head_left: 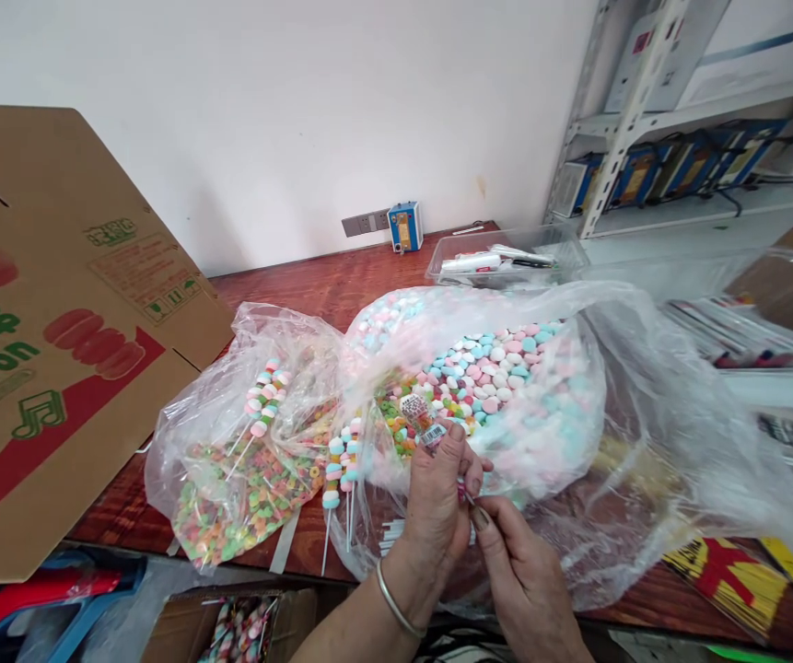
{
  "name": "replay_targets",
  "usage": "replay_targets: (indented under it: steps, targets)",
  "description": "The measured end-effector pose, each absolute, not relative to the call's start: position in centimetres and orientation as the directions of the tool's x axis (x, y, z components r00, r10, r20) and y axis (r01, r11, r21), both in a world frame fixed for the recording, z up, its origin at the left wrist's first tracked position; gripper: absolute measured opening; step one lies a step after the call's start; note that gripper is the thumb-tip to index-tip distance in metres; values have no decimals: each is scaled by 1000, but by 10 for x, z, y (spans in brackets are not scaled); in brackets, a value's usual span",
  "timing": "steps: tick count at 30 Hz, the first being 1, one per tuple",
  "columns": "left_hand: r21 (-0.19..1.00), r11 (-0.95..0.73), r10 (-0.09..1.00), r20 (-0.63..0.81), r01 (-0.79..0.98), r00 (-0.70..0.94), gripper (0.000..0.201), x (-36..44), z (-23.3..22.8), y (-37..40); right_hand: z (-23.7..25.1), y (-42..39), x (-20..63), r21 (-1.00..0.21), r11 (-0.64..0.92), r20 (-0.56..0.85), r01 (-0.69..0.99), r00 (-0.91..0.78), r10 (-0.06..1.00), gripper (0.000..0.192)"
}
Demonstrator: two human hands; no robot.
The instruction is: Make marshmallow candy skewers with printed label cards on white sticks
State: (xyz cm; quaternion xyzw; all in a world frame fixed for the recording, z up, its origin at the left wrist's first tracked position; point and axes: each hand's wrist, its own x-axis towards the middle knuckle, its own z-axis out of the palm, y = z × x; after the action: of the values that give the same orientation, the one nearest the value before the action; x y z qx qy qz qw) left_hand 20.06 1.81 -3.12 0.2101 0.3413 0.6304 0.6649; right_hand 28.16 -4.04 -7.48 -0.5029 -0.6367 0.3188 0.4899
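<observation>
Nearest the camera, the left hand [437,502] pinches a small wrapped candy piece [418,412] between fingertips, while the right hand [520,566] pinches a thin white stick [466,494] below it. Both look light; the stick is probably stiff and snappable, best held near its middle. Behind lies the big clear bag [562,405] of pastel candies on a reddish wooden table [313,285], then a white wall [285,110].

Cardboard box [57,341]: fills the left of the frame, printed in green and red.
Socket strip [365,223]: on the wall at upper centre.
Blue device [405,226]: just beside the socket strip.
Clear tray [499,255]: upper centre-right, holding pens.
Metal shelf [645,110]: upper right.
Wooden table [313,285]: reddish-brown.
</observation>
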Motion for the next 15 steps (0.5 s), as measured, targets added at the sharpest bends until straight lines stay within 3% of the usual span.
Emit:
replay_targets:
  steps: [9, 15]
  targets:
    - [538, 312, 931, -336, -783, 140, 33, 190, -32, 20, -66, -30, 276, -903, 281, 270, 326, -80, 959, 22]
    - [522, 428, 865, -472, -738, 169, 33, 175, -35, 14, -58, -41, 289, -558, 508, 569, 656, -142, 810, 12]
